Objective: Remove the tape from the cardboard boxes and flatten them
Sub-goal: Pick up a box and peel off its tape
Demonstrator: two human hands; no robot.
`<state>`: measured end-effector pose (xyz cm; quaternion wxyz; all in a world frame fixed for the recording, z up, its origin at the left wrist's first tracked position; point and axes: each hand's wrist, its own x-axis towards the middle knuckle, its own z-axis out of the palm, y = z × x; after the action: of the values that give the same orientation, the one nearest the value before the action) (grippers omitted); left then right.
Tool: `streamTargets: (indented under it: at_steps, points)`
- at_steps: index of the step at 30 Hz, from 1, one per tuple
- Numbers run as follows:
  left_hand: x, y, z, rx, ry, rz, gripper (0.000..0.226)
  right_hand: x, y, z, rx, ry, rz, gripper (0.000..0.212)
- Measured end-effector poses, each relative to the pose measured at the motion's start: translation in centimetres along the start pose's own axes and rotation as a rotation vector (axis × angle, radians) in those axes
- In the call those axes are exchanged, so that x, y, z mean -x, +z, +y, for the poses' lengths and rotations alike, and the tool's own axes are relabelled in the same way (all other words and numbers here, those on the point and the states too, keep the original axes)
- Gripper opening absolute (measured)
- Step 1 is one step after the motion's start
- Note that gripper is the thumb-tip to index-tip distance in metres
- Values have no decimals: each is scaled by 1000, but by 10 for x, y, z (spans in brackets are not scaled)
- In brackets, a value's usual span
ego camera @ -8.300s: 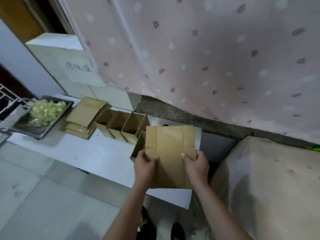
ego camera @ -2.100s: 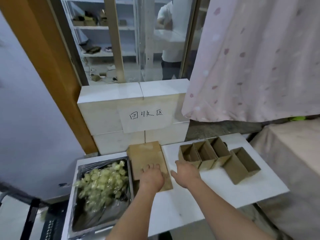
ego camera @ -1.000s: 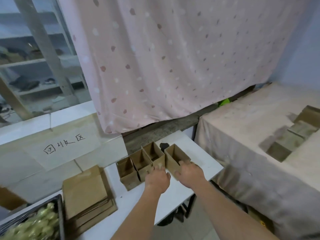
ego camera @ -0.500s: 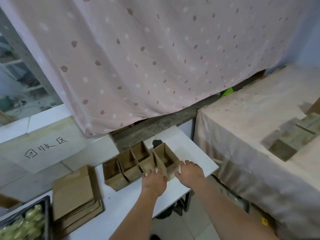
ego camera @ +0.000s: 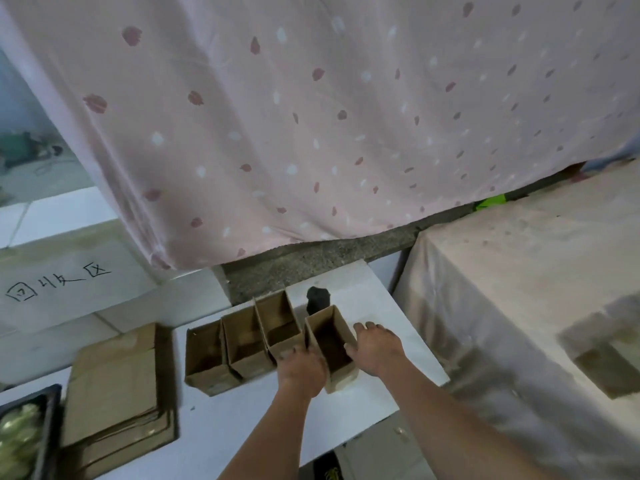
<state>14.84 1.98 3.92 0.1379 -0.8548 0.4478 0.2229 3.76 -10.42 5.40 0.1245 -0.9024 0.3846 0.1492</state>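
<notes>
Left hand [ego camera: 302,370] at centre-bottom of the frame, fingers curled against the left wall of the open cardboard box [ego camera: 330,353]; grasp reads as holding that wall, fingertips partly hidden. Right hand [ego camera: 375,348] on the opposite, right wall of the same box, fingers extended and spread, thumb at the rim; palm pressed flat, not curled round it. Box sits between the two hands, upright, mouth up, on the white table [ego camera: 388,306]. Immediately left: row of three open boxes [ego camera: 242,344], touching one another, nearest one just beside the left hand. Farther left: stack of flattened cardboard [ego camera: 114,389]. Lower-left corner: dark tray [ego camera: 48,431], contents pale green. Black object [ego camera: 318,299] just behind the held box. Bare table surface to the right of the right hand, ending at the table edge; cloth-covered surface [ego camera: 519,271] beyond a narrow gap. Spotted pink curtain [ego camera: 311,116] fills the upper frame
</notes>
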Motion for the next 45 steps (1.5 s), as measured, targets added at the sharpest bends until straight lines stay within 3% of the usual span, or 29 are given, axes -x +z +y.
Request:
streamTargets:
  at_steps: [6,12,16,21,23,28,32,35,36,41,43,45]
  points:
    - [-37,13,8,60,-28,-89,45,-43,7,4,21,-23,-110,52]
    - [-61,21,15,441,-124,-178,49,-63,26,5,-56,12,-240,44]
    - [-71,25,26,693,-271,-210,36,-72,36,11,-117,34,-240,24]
    - [-79,15,52,861,-319,-204,35,-84,32,29,-242,52,-196,21]
    - [-78,5,65,1014,-380,-205,35,-85,25,42,-249,20,-166,17]
    - [-76,-26,97,1718,-468,-191,48,-85,0,92,-147,-116,-22,18]
    - [-77,-48,107,1952,-508,-165,66,-87,-18,127,19,-252,77,31]
    - [-79,-61,115,1945,-557,-169,80,-87,-19,154,98,-404,134,75]
    - [-80,-63,119,1904,-574,-175,83,-86,-20,163,106,-455,145,80]
    - [-81,-72,139,1799,-620,-131,83,-80,-27,189,124,-590,119,71]
    - [-83,-70,143,1753,-637,-30,82,-78,-31,194,85,-602,45,64]
    - [-85,-63,142,1606,-576,119,84,-78,-40,198,-48,-585,-56,73]
